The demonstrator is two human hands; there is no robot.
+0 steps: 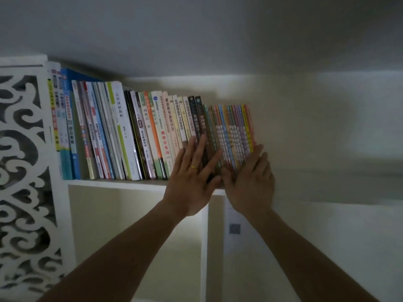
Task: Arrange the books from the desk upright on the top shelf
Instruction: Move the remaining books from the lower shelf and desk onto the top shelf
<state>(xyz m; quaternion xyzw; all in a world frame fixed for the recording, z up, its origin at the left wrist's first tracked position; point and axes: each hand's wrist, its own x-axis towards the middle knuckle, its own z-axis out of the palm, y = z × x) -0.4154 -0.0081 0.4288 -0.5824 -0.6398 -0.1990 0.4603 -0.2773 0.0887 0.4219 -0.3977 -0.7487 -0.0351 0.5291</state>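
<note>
Books: a long row standing on the top shelf, spines out, most leaning left.
Left hand: fingers straight and spread, flat against the dark spines, holding nothing; yellow ring on one finger.
Right hand: fingers straight, pressed on the thin colourful books ending the row.
Carved panel: white, left of the shelf.

- White shelf; its side panel is white with cut-out scrolls.
- Tall books at the left: blue, with white and yellow.
- Two black spines mid-row.
- Thin books at the right end: pastel stripes of pink, yellow, blue, orange.
- Gold ring.
</note>
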